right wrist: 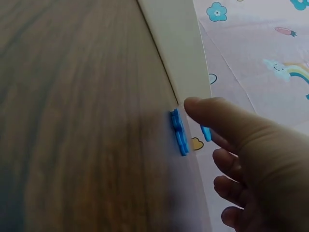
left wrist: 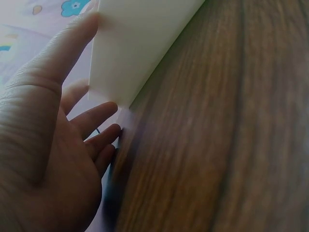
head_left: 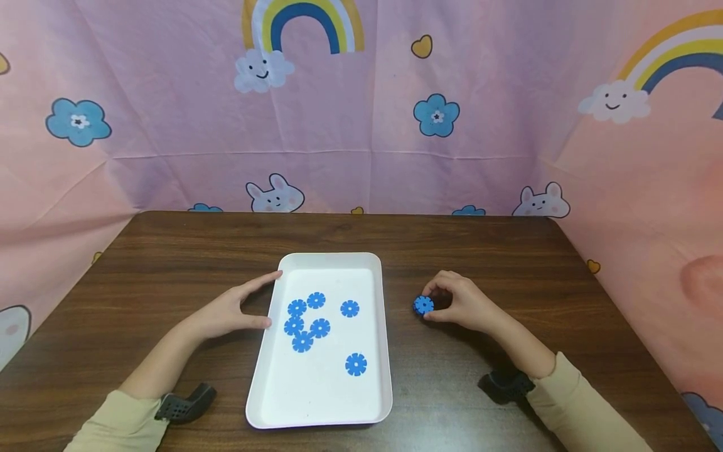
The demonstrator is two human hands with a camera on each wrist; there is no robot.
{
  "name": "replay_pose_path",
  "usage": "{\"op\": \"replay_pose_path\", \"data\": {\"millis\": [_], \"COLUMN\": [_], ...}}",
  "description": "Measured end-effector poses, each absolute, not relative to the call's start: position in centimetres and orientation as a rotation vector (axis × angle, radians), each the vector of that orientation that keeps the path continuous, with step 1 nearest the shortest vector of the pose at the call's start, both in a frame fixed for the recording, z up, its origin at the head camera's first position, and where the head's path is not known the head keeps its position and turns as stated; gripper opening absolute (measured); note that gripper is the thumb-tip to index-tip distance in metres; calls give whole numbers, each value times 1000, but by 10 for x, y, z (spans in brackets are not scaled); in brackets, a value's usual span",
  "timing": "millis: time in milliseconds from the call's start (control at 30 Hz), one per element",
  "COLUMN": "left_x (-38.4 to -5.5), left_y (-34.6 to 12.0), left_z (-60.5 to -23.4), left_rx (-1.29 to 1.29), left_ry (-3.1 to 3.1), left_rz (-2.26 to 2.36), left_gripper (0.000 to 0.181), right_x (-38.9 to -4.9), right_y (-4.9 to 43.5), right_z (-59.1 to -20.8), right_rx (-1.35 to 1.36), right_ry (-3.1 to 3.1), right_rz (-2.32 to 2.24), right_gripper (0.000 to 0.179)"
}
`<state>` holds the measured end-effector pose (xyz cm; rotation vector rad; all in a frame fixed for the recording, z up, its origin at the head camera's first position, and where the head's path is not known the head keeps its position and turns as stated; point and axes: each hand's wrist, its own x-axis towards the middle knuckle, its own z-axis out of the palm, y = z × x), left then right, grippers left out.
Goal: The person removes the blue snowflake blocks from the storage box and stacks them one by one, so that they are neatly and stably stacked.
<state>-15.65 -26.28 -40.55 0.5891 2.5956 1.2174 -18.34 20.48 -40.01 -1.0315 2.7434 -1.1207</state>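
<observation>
A white tray [head_left: 319,392] lies on the table with several blue notched discs [head_left: 302,342] on its floor, most of them grouped at the left. My left hand [head_left: 226,312] is at the tray's left side, thumb and a fingertip touching its rim, the fingers extended. Right of the tray, my right hand [head_left: 462,302] pinches a blue notched disc [head_left: 422,305] between thumb and forefinger. In the right wrist view, another blue disc [right wrist: 178,133] lies on the table below it, while the pinched disc [right wrist: 206,133] is mostly hidden behind the thumb.
The brown wooden table [head_left: 480,251] extends around the tray on all sides. A patterned pink and purple cloth [head_left: 350,125] hangs behind it and at both sides. Black wrist devices [head_left: 185,403] sit at both sleeves.
</observation>
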Motion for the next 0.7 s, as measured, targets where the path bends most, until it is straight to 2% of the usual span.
{"op": "replay_pose_path", "data": {"millis": [700], "left_x": [-156], "left_y": [-264], "left_z": [-406], "left_rx": [590], "left_ry": [2594], "left_rz": [1217], "left_gripper": [84], "right_x": [-187], "right_y": [203], "right_z": [-408], "right_rx": [-971], "right_ry": [2756], "right_rz": [-1084], "right_gripper": [33]}}
